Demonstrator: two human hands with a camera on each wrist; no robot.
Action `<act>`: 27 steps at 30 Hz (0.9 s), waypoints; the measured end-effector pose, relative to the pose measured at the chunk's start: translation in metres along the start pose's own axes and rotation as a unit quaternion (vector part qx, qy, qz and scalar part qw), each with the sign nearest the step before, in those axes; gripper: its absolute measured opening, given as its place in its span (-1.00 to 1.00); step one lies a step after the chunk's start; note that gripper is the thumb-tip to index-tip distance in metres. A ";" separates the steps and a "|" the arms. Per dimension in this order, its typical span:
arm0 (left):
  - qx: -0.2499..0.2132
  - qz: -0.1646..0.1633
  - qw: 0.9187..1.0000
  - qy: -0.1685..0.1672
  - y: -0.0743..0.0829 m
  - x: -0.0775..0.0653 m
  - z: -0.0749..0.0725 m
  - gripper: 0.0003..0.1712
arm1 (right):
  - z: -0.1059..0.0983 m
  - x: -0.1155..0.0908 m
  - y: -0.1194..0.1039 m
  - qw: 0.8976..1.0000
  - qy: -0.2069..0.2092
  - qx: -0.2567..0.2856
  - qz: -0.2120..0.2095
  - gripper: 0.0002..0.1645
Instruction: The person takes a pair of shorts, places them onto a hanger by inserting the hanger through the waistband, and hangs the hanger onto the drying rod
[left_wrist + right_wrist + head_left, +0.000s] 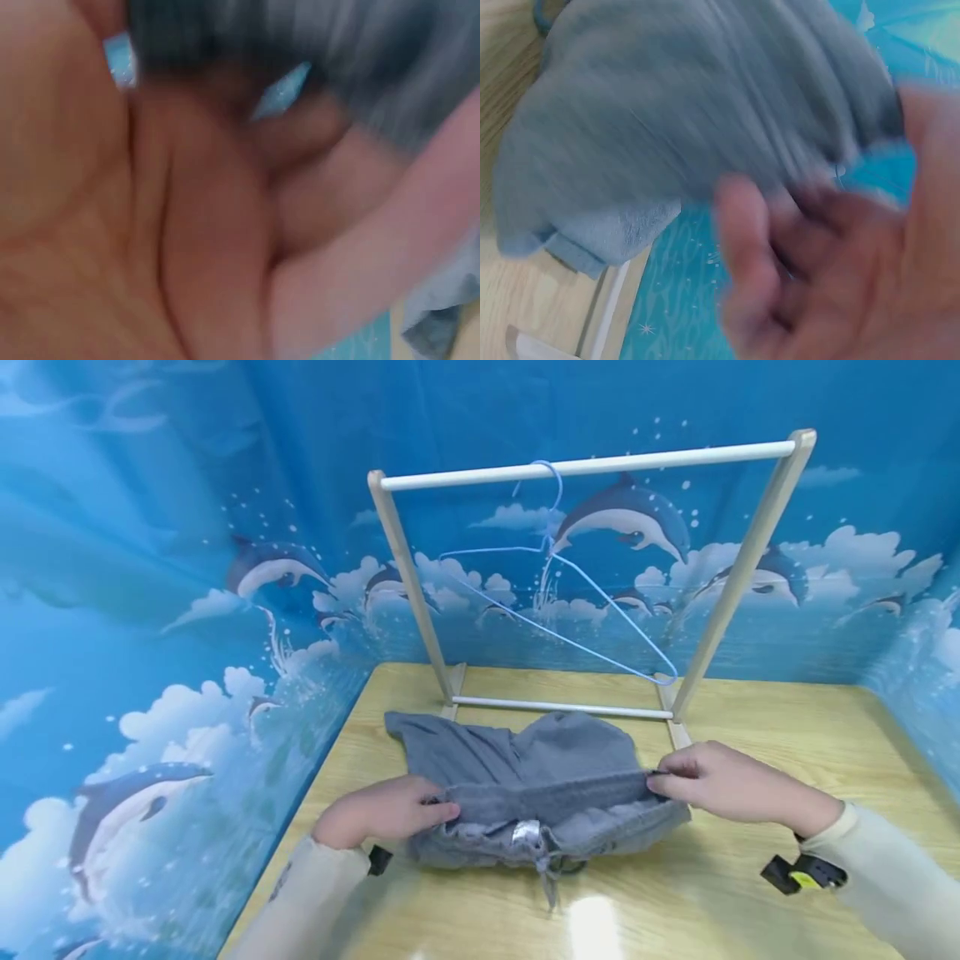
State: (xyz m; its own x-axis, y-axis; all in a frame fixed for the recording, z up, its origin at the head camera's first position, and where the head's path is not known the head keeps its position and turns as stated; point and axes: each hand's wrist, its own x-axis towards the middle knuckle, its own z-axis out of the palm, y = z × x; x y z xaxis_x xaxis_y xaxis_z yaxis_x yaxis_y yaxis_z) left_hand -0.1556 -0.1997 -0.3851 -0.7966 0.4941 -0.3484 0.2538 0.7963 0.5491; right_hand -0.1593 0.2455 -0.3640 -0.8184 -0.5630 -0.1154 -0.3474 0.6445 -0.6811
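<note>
Grey drawstring shorts (525, 756) lie on the wooden table, their waistband toward the person and lifted at its two ends. My left hand (386, 810) pinches the left end of the waistband, thumb on top. At the other end my right hand (723, 781) pinches the waistband between thumb and fingers. A pale label (527, 832) and a tied drawstring (550, 868) show at the middle of the waist. In the right wrist view the grey cloth (697, 97) hangs from the fingers, blurred. Dark cloth (285, 37) fills the top of the left wrist view.
Behind the shorts stands a small rack (723, 602) with wooden posts and a white top bar (675, 460). A blue wire hanger (600, 589) hangs from that bar. Blue dolphin-print sheeting (187, 610) surrounds the wooden table (795, 735).
</note>
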 end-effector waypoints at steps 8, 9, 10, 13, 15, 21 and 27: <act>0.097 -0.040 0.946 0.306 0.022 0.062 -0.012 -0.72 | -0.002 0.021 -0.002 0.979 0.182 0.052 0.079 -0.40; 0.117 -0.034 0.937 0.326 0.028 0.066 -0.010 -0.73 | -0.002 0.024 -0.002 0.977 0.188 0.054 0.081 -0.36; 0.134 -0.025 0.930 0.342 0.035 0.069 -0.007 -0.71 | -0.002 0.026 -0.002 0.976 0.191 0.056 0.086 -0.34; 0.178 0.071 0.909 0.370 0.061 0.073 0.008 -0.75 | -0.001 0.035 0.001 0.975 0.197 0.046 0.097 -0.33; 0.191 0.154 0.902 0.356 0.082 0.075 0.024 -0.80 | 0.003 0.042 0.002 0.974 0.202 0.023 0.101 -0.35; 0.211 0.247 0.910 0.257 0.127 0.093 0.056 -0.71 | 0.013 0.053 -0.005 0.975 0.208 0.017 0.074 -0.54; 0.225 0.221 0.893 0.321 0.137 0.119 0.059 -0.80 | 0.013 0.047 -0.012 0.978 0.202 0.024 0.043 -0.59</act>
State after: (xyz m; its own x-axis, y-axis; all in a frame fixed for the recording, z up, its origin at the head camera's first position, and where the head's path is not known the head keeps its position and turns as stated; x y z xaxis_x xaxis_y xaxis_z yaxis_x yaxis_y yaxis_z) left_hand -0.1839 -0.0114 -0.3964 -0.6769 0.6083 0.4145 0.7015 0.7036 0.1131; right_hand -0.1875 0.2044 -0.3701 -0.9613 -0.2504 0.1149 -0.2550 0.6508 -0.7151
